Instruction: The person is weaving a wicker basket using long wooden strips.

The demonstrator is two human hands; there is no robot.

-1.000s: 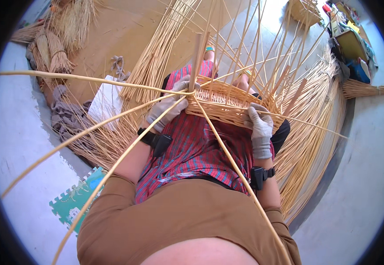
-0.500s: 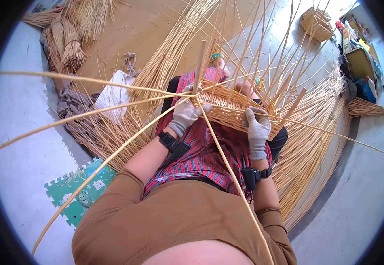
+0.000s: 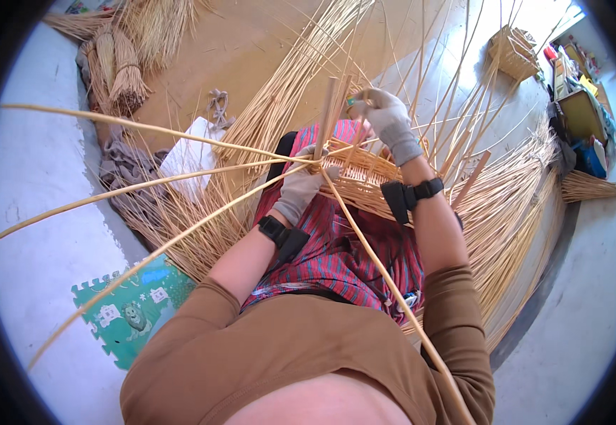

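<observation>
The lap cloth (image 3: 333, 244) is striped red and blue; the wicker basket (image 3: 362, 187) is toned golden tan, the gloves (image 3: 396, 125) pale grey.

The right forearm (image 3: 441, 230) partly hides the basket (image 3: 356, 190). What the right hand (image 3: 387, 117) holds, if anything, cannot be told. The view's lower edge cuts off one thick rod (image 3: 422, 333).
</observation>
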